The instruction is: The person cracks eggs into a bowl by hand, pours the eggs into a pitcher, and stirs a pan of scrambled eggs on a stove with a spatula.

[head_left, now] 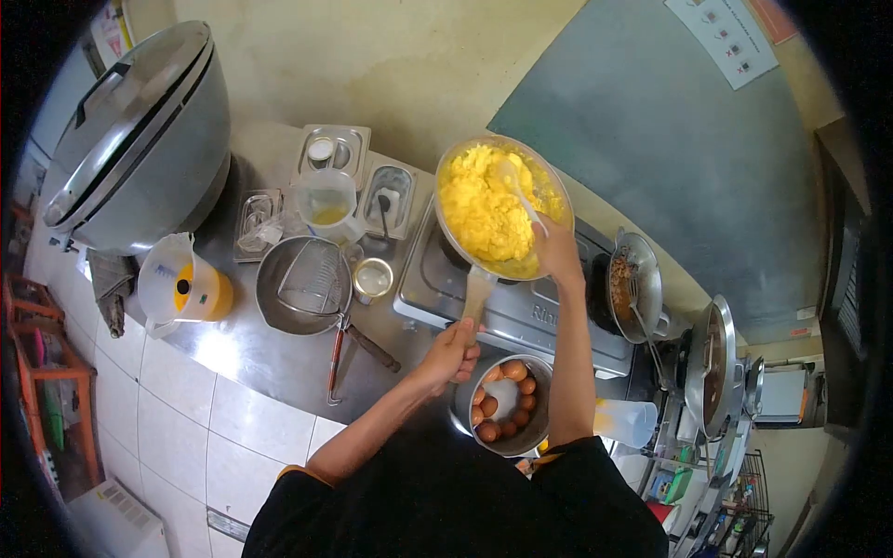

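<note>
A frying pan [557,198] full of yellow scrambled eggs [484,219] is over the stove, tilted a little. My left hand [450,355] is wrapped round its light-coloured handle [478,296]. Closed on a pale spatula [526,203], my right hand [558,249] is at the right side of the pan, and the spatula's head rests in the eggs. Beneath my forearms, a metal pot [462,400] holds several brown eggs [514,370].
The gas stove [419,296] carries another pan [642,256] with brown food and tongs. Left on the steel counter [209,349] are a saucepan [270,302] with a wire skimmer [316,279], a jug of yellow liquid [219,296], steel trays [400,181] and a large lidded cooker [177,158].
</note>
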### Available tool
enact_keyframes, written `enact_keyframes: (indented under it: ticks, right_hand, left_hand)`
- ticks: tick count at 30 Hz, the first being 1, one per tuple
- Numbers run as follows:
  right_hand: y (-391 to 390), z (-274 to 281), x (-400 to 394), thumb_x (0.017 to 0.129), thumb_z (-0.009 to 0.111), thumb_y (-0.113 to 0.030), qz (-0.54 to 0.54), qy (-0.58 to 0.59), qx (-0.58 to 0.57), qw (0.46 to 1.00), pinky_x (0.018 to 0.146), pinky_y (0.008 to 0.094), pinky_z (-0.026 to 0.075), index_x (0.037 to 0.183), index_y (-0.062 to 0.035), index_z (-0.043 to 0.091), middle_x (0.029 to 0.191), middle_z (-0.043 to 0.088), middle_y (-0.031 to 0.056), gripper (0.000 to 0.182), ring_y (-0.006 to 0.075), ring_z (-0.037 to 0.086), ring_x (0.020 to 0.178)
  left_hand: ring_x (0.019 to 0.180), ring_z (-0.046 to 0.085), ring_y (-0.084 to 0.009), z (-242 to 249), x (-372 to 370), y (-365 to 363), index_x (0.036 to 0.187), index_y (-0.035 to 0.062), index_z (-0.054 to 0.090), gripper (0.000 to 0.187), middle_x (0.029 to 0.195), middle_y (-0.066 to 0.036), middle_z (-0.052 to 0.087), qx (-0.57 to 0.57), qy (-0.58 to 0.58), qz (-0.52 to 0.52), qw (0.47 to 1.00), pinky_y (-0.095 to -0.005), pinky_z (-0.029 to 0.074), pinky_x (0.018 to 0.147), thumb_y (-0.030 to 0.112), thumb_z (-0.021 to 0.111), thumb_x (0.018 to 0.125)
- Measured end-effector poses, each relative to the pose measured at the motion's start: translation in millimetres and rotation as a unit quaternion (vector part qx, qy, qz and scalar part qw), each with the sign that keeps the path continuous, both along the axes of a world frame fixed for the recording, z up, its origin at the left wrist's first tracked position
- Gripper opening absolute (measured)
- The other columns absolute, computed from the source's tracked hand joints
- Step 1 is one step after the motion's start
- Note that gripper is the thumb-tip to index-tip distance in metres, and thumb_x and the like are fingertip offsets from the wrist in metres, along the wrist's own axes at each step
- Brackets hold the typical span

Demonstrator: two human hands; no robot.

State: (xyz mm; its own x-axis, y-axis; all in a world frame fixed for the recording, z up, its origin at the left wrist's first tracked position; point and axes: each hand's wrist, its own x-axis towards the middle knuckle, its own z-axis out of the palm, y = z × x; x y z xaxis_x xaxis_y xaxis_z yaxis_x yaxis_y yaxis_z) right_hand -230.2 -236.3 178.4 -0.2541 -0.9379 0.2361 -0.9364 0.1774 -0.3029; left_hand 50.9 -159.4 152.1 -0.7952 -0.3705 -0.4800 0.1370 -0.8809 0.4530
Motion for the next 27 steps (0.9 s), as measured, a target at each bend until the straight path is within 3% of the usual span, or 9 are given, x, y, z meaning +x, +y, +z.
enact_keyframes:
  ticks: [2,5,8,11,14,17,20,23,27]
  right_hand:
    - [8.9,5.1,-8.5,0.098,0.052,-0.025,-0.056,0.045,0.068,0.995,0.071,0.0533,0.053,0.13,-0.0101,0.059,0.085,0.068,0.0253,0.036,0.0441,0.068,0.084]
    - [35.1,18.4,14.0,0.098,0.051,-0.024,-0.035,0.167,0.224,0.959,0.072,0.0544,0.054,0.133,-0.0141,0.055,0.085,0.069,0.0239,0.036,0.0444,0.068,0.082]
    - [61.0,132.6,59.0,0.098,0.05,-0.022,0.058,0.219,0.332,0.916,0.073,0.0548,0.055,0.133,-0.0156,0.052,0.086,0.07,0.0223,0.036,0.0434,0.069,0.081]
    - [73.2,146.1,84.5,0.098,0.05,-0.021,0.075,0.241,0.407,0.878,0.072,0.0539,0.055,0.133,-0.015,0.053,0.086,0.07,0.0208,0.036,0.0416,0.069,0.079]
    - [60.7,73.2,49.1,0.092,0.05,-0.015,0.053,0.259,0.239,0.934,0.071,0.0498,0.057,0.131,-0.0128,0.055,0.086,0.07,0.0217,0.04,0.0377,0.071,0.083]
    - [26.9,61.2,-3.8,0.093,0.05,-0.016,0.031,0.253,0.226,0.94,0.072,0.0498,0.057,0.132,-0.0118,0.055,0.086,0.07,0.0216,0.04,0.0386,0.07,0.083]
    - [28.1,61.5,2.6,0.092,0.05,-0.016,-0.052,0.236,0.206,0.948,0.072,0.0534,0.056,0.128,-0.0123,0.056,0.087,0.07,0.0207,0.037,0.0421,0.069,0.079]
    - [46.3,25.7,11.6,0.093,0.049,-0.016,-0.04,0.208,0.242,0.947,0.071,0.0535,0.056,0.128,-0.0134,0.056,0.087,0.07,0.0229,0.036,0.0427,0.069,0.078]
    - [72.8,118.5,56.9,0.092,0.051,-0.015,0.055,0.24,0.353,0.903,0.067,0.0502,0.057,0.129,-0.0076,0.053,0.086,0.071,0.021,0.038,0.0379,0.071,0.078]
  left_hand:
    - [0.051,0.028,-0.0057,-1.9,-0.5,-0.1,0.124,0.0103,0.045,0.046,0.07,0.004,0.037,0.004,-0.002,-0.004,1.0,-0.0211,0.026,0.043,0.051,0.036,0.105]
    - [0.052,0.028,-0.0057,-1.5,-0.6,-1.2,0.124,0.0105,0.045,0.045,0.07,0.004,0.037,0.012,0.007,-0.004,1.0,-0.021,0.026,0.043,0.051,0.036,0.105]
    - [0.052,0.028,-0.0058,3.8,0.5,-2.2,0.123,0.011,0.045,0.044,0.071,0.004,0.037,0.015,0.007,-0.012,1.0,-0.021,0.026,0.043,0.05,0.036,0.106]
    - [0.053,0.029,-0.0059,5.8,-1.3,-0.9,0.122,0.0116,0.045,0.043,0.072,0.004,0.037,0.02,-0.003,-0.015,1.0,-0.0211,0.027,0.044,0.05,0.035,0.106]
    - [0.053,0.029,-0.006,5.9,-3.5,0.7,0.124,0.0113,0.045,0.043,0.072,0.004,0.037,0.016,0.0,-0.013,1.0,-0.0214,0.026,0.044,0.049,0.035,0.106]
    - [0.053,0.029,-0.006,3.5,-5.0,1.8,0.125,0.0113,0.045,0.043,0.072,0.004,0.037,0.012,-0.008,-0.005,1.0,-0.0216,0.025,0.044,0.049,0.034,0.106]
    - [0.05,0.028,-0.0053,2.6,-3.1,0.7,0.119,0.0121,0.047,0.042,0.07,0.003,0.038,0.029,0.012,0.001,0.999,-0.0219,0.024,0.042,0.051,0.039,0.105]
    - [0.049,0.027,-0.0051,2.0,-6.0,-0.3,0.12,0.0123,0.047,0.042,0.071,0.003,0.038,0.023,0.011,0.003,1.0,-0.0218,0.023,0.042,0.05,0.038,0.105]
    - [0.052,0.028,-0.0057,5.2,-2.3,-1.2,0.125,0.0119,0.045,0.043,0.072,0.003,0.038,0.027,0.009,-0.008,1.0,-0.0215,0.024,0.043,0.049,0.036,0.106]
